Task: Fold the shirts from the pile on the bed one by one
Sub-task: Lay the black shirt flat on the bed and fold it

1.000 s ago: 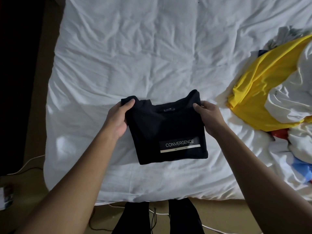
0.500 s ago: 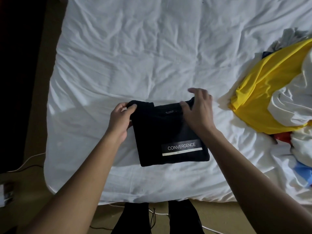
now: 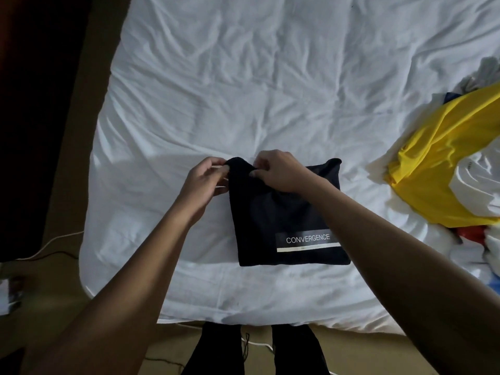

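Observation:
A folded black shirt (image 3: 273,226) with a white "CONVERGENCE" label lies on the white bed (image 3: 243,90) near its front edge. My left hand (image 3: 203,182) pinches the shirt's far left corner from the left side. My right hand (image 3: 281,171) has crossed over the shirt and pinches the same far left corner from the right, its forearm lying across the shirt. The corner bulges up between the two hands. The pile of shirts (image 3: 454,171) sits at the right edge, a yellow one on top beside white ones.
Red, blue and white garments (image 3: 476,236) spill toward the bed's front right. Cables (image 3: 51,244) run over the tan floor at the left, and my dark-trousered legs (image 3: 257,350) stand against the bed's front edge. A dark wall borders the left.
My right hand left the shirt's far right corner and moved left across it to the far left corner, beside my left hand. The left hand stayed on that corner.

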`<move>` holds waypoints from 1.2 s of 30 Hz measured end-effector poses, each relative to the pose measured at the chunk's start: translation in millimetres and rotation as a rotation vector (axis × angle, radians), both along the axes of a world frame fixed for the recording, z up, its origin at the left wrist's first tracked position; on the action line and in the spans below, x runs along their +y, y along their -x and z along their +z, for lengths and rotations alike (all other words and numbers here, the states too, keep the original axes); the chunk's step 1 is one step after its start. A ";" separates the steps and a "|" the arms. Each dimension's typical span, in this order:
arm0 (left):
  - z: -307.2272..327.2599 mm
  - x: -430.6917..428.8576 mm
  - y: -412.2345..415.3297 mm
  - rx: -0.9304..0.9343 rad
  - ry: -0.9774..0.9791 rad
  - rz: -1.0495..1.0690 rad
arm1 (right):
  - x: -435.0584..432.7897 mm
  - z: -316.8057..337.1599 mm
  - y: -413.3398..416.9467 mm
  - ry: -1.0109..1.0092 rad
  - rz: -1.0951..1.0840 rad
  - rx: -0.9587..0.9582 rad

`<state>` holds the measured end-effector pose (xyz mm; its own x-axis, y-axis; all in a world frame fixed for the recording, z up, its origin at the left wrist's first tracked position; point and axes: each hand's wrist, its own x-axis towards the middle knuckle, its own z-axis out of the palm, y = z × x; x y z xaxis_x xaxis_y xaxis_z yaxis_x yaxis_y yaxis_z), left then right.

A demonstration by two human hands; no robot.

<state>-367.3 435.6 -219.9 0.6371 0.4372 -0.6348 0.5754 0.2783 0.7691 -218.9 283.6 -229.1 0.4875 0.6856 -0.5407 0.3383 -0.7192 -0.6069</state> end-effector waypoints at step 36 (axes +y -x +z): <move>-20.3 -54.6 -2.7 0.262 0.199 0.371 | -154.9 -4.9 15.6 -0.113 -1.005 0.215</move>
<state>-364.6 381.1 -240.2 0.2693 0.4580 -0.8472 0.5770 0.6276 0.5227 -234.5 128.7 -234.0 0.7642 0.0675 -0.6415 -0.5103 -0.5450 -0.6652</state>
